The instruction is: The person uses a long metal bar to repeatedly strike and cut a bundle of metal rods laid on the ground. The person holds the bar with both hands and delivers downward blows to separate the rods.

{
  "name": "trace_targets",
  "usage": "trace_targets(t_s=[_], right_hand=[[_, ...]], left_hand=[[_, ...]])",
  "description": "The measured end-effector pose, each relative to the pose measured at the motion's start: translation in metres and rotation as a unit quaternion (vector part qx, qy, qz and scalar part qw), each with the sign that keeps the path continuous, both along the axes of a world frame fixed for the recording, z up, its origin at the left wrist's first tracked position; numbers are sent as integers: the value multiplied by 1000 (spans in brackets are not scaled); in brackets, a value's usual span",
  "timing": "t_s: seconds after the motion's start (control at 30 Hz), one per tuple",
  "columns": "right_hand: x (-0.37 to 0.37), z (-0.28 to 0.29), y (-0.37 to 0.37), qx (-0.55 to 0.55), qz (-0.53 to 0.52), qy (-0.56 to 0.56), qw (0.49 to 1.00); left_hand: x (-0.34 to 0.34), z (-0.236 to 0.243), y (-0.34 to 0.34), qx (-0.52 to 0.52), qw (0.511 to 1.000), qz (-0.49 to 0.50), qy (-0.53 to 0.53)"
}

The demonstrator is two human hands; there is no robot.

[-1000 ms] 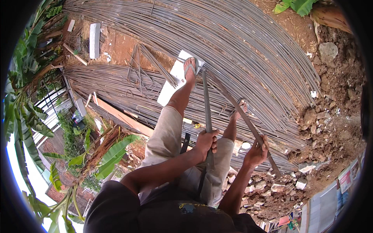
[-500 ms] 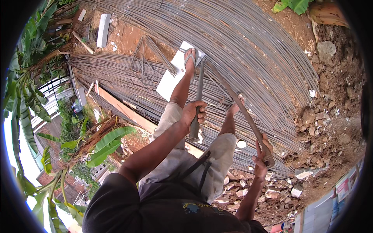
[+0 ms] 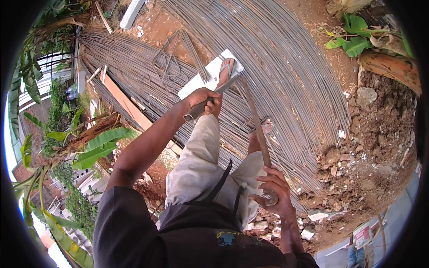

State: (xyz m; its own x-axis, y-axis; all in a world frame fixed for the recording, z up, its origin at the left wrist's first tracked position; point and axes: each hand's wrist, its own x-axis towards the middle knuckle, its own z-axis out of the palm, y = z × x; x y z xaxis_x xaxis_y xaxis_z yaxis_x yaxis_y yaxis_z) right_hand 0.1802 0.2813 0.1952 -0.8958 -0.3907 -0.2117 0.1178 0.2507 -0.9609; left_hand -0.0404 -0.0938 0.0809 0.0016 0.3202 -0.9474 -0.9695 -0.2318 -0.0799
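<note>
My left hand (image 3: 204,101) grips a short grey metal pipe (image 3: 223,86) angled up toward the edge of a white board (image 3: 191,89). My right hand (image 3: 276,191) is around the lower end of a long rusty pipe (image 3: 254,109), its fingers curled over it. Both pipes' far ends meet by the board, where thin bars lie; the exact joint is too small to make out. One sandalled foot (image 3: 227,66) rests on the board, the other (image 3: 267,126) on the bundled steel bars (image 3: 299,71).
Loose bent bars (image 3: 166,60) and an orange-brown plank (image 3: 120,102) lie at left, with a white block (image 3: 133,12) behind. Banana plants (image 3: 98,145) stand along the left. Broken soil and rubble (image 3: 366,129) and a corrugated sheet (image 3: 404,205) are at right.
My left hand has moved left and up, swinging its pipe more diagonal. My right hand has drawn leftward toward my body, so the rusty pipe stands more nearly vertical in view.
</note>
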Motion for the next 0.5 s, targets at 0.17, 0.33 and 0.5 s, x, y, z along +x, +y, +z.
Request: trace_targets(t_s=[0.17,0.33,0.5], right_hand=[[-52,33,-54,-67,66,59,994],[-68,34,-119,-63,77,121,988],[-108,50,-174,-45,79,120,989]], left_hand=[[-34,19,-32,4,1000,-21,-5],[-20,14,-50,-54,990,-68,115],[9,2,-42,-66,993,-13,99]])
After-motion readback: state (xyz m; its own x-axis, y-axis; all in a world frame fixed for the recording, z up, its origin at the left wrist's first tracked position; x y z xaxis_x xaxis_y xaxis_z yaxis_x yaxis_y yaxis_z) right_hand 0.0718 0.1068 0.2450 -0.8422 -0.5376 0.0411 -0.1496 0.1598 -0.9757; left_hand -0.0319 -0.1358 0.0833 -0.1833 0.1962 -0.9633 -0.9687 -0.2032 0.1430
